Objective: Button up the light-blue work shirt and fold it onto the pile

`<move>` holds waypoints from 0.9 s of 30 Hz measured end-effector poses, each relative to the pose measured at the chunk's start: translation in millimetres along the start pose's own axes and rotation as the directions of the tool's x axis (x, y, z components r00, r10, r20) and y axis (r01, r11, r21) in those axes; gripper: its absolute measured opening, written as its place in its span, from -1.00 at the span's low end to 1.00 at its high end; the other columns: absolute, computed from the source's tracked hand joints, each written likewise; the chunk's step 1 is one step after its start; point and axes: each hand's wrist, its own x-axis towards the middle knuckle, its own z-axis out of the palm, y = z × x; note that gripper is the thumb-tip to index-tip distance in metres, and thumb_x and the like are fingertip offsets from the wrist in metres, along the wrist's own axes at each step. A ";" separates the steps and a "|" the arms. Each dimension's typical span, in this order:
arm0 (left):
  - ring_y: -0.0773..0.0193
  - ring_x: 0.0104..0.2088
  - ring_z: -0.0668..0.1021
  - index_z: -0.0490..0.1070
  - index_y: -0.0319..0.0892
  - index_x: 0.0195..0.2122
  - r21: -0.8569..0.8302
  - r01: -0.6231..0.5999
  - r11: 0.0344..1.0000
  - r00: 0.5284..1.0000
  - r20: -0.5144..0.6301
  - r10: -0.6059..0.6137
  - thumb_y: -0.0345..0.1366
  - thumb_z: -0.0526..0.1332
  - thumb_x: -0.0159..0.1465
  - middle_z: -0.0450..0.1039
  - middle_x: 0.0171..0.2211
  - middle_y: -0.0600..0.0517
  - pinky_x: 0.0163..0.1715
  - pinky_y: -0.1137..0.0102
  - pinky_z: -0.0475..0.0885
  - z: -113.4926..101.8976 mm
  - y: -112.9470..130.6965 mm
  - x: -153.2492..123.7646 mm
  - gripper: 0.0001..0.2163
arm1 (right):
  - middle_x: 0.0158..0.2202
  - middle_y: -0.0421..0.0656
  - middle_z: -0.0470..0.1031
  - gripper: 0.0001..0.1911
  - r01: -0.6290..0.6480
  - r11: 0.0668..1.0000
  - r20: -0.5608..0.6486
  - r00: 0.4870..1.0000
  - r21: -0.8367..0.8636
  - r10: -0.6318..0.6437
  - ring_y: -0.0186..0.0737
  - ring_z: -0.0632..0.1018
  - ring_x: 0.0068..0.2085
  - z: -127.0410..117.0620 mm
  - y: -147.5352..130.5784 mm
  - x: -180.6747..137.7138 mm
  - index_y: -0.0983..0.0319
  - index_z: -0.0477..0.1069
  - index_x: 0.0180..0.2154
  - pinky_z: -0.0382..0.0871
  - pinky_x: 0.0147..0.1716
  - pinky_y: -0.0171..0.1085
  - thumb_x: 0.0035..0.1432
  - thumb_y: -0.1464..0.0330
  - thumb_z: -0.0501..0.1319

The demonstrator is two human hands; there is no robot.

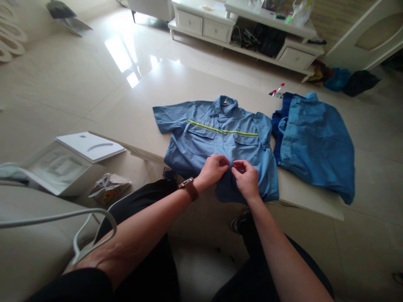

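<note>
A blue short-sleeved work shirt (pixel 201 140) lies front up on the low table (pixel 138 105), its collar pointing away from me. A yellow-green stripe crosses the chest above two flap pockets. My left hand (pixel 215 167), with a brown-strapped watch (pixel 189 188) on the wrist, pinches the front placket below the pockets. Close beside it, my right hand (pixel 245 176) pinches the same placket between thumb and fingers. Whether a button sits between the fingertips is too small to tell. The shirt's lower hem hangs over the table's near edge.
Folded blue garments (pixel 317 142) lie right of the shirt. Small red-capped bottles (pixel 278 87) stand behind them. A white box (pixel 91 147) and a plastic bag (pixel 109 188) are on the floor at left. A grey cable (pixel 63 216) loops near my left arm. A white cabinet (pixel 217 31) stands beyond.
</note>
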 end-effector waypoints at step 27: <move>0.39 -0.47 0.54 0.57 -0.28 -0.39 -0.395 0.120 0.911 0.989 -0.031 -0.144 -0.57 0.34 0.04 0.55 -0.50 0.07 -0.42 0.51 0.39 8.8 -8.3 5.3 -0.88 | -0.35 -0.12 0.60 -0.83 0.049 0.999 -0.021 0.999 -0.014 -0.049 -0.18 0.57 -0.34 -0.9 -7.4 -2.7 0.21 0.52 -0.31 0.46 -0.29 -0.21 0.07 0.26 0.27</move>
